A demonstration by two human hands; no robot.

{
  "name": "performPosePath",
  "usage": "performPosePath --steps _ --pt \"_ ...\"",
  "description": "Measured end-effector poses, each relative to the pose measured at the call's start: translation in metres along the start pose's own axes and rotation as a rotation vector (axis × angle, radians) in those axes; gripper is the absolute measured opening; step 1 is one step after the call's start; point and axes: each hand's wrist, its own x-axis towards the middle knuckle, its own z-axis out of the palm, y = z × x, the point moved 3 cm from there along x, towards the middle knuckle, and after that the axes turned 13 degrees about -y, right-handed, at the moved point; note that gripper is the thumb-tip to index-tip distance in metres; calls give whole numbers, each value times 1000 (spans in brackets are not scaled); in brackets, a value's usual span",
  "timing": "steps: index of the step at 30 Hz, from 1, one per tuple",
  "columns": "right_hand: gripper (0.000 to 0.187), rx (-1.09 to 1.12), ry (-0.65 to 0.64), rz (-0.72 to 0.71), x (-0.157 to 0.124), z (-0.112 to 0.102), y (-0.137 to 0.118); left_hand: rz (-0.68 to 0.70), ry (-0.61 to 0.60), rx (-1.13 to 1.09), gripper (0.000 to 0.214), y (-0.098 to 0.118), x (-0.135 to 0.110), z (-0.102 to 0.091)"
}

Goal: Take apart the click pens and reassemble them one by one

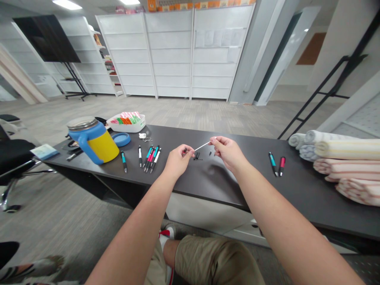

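Observation:
Both my hands hover over the middle of a dark table. My left hand pinches a small dark pen part at its fingertips. My right hand pinches the far end of a thin white refill that spans between the two hands. Small black pen parts lie on the table just beyond my hands. A cluster of several pens in teal, pink and white lies to the left. Two more pens, one teal and one pink, lie to the right.
A yellow and blue jug stands at the left, its blue lid beside it. A white tray of colourful items sits behind. Rolled towels are stacked at the right. An office chair stands far left.

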Motion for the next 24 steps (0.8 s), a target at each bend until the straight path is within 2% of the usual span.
performPosePath --steps 5,14,24 --pt "39 -12 2 -20 0 0 0 37 -39 -23 17 2 0 1" --pt "40 -56 -25 -33 -1 3 -2 76 -190 -74 19 5 -1 9" --pt "39 -129 -66 -71 -3 8 -6 102 -229 -5 16 8 -3 9"
